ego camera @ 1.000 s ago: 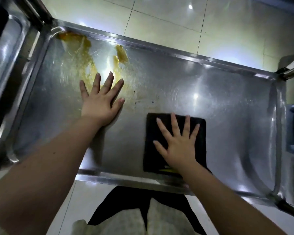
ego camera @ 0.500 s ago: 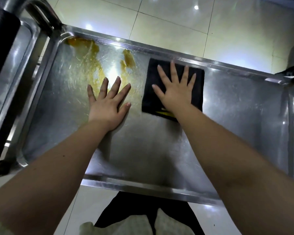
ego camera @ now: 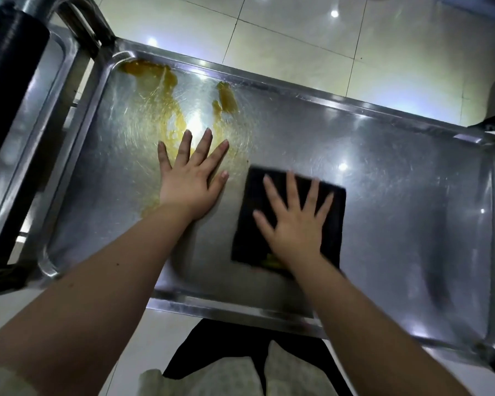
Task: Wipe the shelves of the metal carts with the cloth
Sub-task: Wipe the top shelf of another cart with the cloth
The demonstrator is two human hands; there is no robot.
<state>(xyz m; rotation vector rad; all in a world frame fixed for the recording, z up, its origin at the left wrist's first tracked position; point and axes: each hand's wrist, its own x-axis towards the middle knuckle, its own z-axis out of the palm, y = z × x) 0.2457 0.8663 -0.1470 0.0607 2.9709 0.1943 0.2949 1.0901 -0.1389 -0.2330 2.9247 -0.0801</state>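
The top shelf of a stainless steel cart [ego camera: 397, 178] fills the view, a shallow tray with a raised rim. A yellow-brown smear [ego camera: 155, 81] spreads across its far left part. A folded black cloth [ego camera: 249, 224] lies flat in the middle of the shelf. My right hand [ego camera: 295, 224] presses on it with fingers spread and straight. My left hand [ego camera: 192, 178] rests flat on the bare metal to the left of the cloth, its fingertips over the edge of the smear.
A second metal cart [ego camera: 26, 115] stands close on the left, with a black cylinder [ego camera: 6, 67] on it. Pale floor tiles [ego camera: 297, 32] lie beyond the far rim. Dark trousers and light shoes [ego camera: 240, 367] show below the near rim.
My right hand slid the cloth from the middle up to the far rim, then back toward me to the middle. My left hand has stayed pressed in place.
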